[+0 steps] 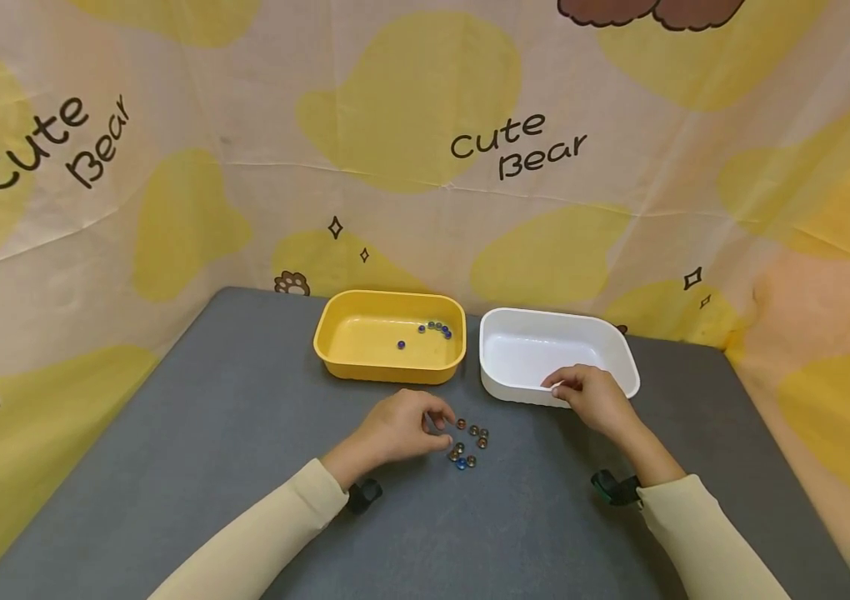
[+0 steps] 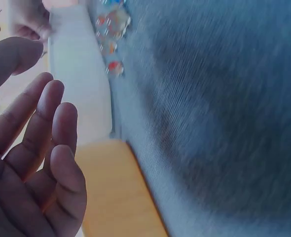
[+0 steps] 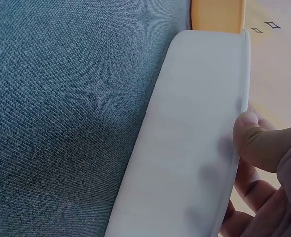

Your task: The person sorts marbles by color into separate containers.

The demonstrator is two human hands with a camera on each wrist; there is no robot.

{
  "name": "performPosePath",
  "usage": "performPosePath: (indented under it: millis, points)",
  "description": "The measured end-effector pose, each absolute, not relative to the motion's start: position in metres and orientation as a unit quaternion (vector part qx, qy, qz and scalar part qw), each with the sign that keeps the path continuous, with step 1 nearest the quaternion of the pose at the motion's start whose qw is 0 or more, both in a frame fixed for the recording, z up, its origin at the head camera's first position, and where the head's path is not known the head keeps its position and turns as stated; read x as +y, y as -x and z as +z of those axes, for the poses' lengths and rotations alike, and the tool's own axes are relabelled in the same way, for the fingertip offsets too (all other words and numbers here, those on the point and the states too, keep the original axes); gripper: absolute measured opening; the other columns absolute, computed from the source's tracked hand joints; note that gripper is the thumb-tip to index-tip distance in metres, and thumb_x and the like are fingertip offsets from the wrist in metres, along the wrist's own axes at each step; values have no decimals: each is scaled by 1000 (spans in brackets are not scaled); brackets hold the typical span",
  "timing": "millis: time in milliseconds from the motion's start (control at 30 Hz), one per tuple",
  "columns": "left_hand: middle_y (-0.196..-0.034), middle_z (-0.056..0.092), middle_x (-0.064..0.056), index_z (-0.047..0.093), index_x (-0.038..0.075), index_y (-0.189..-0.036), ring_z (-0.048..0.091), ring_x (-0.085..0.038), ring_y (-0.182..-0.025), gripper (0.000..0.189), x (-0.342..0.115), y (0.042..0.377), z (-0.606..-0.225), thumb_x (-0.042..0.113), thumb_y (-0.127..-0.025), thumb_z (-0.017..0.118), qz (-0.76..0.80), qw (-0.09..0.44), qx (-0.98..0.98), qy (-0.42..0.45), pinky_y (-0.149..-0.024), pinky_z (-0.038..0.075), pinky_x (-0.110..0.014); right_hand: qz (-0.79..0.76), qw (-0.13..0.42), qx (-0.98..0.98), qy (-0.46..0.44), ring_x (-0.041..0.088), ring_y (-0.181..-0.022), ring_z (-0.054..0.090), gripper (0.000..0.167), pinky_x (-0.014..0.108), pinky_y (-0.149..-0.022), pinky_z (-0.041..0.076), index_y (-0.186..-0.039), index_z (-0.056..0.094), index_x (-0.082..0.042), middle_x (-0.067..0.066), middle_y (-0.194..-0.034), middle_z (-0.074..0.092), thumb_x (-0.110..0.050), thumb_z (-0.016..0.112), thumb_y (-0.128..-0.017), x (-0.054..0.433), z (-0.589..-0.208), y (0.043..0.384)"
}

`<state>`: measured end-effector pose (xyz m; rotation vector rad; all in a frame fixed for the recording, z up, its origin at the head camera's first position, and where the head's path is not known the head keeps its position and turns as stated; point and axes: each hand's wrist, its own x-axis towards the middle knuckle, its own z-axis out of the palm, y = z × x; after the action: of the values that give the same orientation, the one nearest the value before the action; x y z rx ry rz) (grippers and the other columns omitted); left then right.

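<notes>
My left hand (image 1: 401, 428) hovers just left of a loose group of glass marbles (image 1: 482, 443) on the grey table. In the left wrist view its thumb and fingers stand apart, with nothing between them. Most of these marbles look brownish; one blue marble (image 1: 461, 464) lies at the group's near side. My right hand (image 1: 599, 402) pinches the near rim of a white plastic tub (image 1: 503, 385). In the right wrist view the thumb (image 3: 251, 140) lies against the outer wall, while the fingers reach inside and show as shadows through it.
A yellow tub (image 1: 387, 372) stands left of the white one, with several dark blue marbles (image 1: 438, 327) on its floor. Both tubs sit near the table's back edge. A patterned cloth (image 1: 425, 125) hangs behind and around the grey table (image 1: 245, 417).
</notes>
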<state>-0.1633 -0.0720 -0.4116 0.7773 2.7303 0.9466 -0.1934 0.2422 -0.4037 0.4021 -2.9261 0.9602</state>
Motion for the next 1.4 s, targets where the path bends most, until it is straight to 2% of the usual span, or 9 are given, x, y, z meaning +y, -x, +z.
performPosePath:
  millis: [133, 467, 1400]
  points:
    - [-80, 65, 14, 75, 22, -96, 54, 3, -64, 18, -66, 158, -419, 27, -79, 76, 305, 76, 909, -275, -60, 44, -18, 309, 18, -942, -128, 13, -69, 57, 12, 26, -59, 45, -92, 75, -9, 7, -84, 71, -4, 67, -86, 243, -404, 193]
    - [-77, 63, 14, 75, 26, -89, 52, 4, -67, 11, -54, 151, -431, 24, -78, 77, 283, 77, 905, -308, -59, 42, -17, 305, 21, -943, -129, 13, -70, 58, 12, 26, -60, 45, -93, 75, -10, 6, -84, 71, -4, 68, -86, 244, -406, 193]
    - [-67, 57, 19, 74, 27, -82, 49, 4, -62, 7, -45, 156, -436, 23, -77, 78, 240, 90, 917, -305, -54, 40, -17, 302, 21, -944, -129, 14, -72, 58, 11, 27, -62, 46, -92, 75, -12, 7, -88, 71, -6, 69, -85, 243, -405, 194]
